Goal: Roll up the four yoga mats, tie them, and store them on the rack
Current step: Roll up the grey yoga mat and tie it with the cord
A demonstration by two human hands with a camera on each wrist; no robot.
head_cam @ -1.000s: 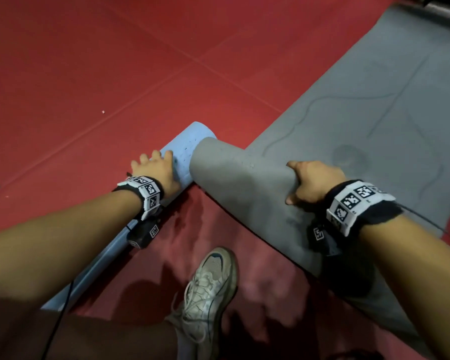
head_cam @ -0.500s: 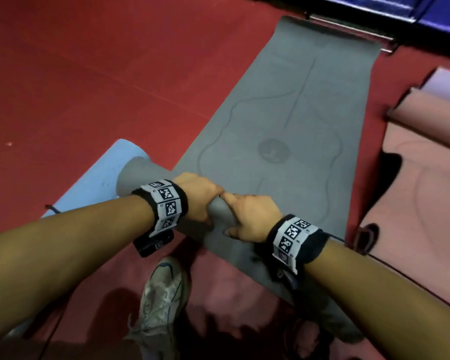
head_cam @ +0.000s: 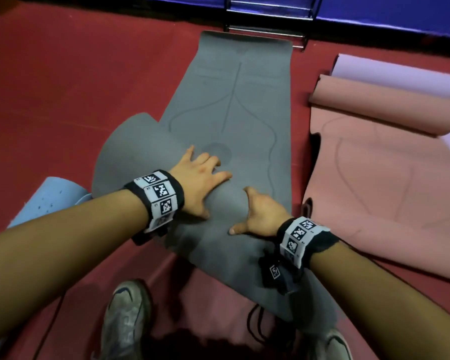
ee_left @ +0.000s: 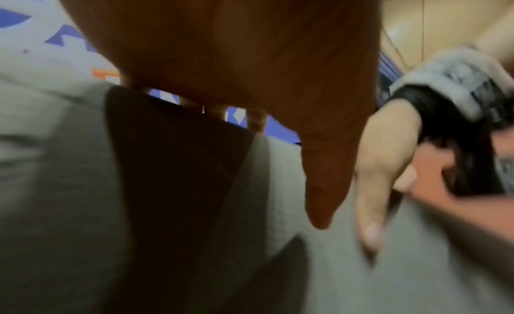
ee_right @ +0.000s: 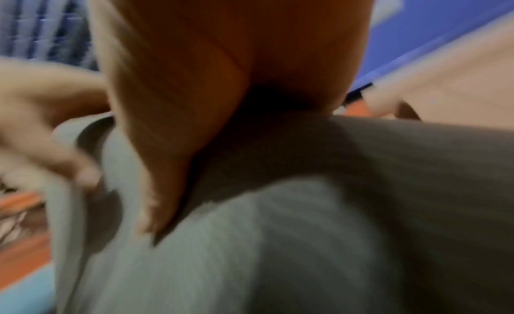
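A grey yoga mat (head_cam: pixel 244 100) lies on the red floor, its near part wound into a thick roll (head_cam: pixel 130 157) that runs slantwise from upper left to lower right. My left hand (head_cam: pixel 205 172) rests on top of the roll with fingers spread. Just to its right, my right hand (head_cam: pixel 260 216) presses the roll with thumb and index finger stretched apart. Both wrist views are blurred: the left palm (ee_left: pixel 250 77) and the right palm (ee_right: pixel 222 77) each lie over grey mat (ee_right: pixel 278 242). The metal rack (head_cam: pixel 265 22) stands past the mat's far end.
A pink mat (head_cam: pixel 374 183) lies to the right, its far end curled into a roll, with a lilac mat (head_cam: pixel 400 74) behind it. A blue mat (head_cam: pixel 50 201) lies at the left. My shoes (head_cam: pixel 127 320) and a black cord (head_cam: pixel 255 326) are near the roll's near end.
My left hand left the blue mat and joined the right on the grey roll; its fingers then spread flat. The roll has moved toward the rack, up to the mat's round mark.
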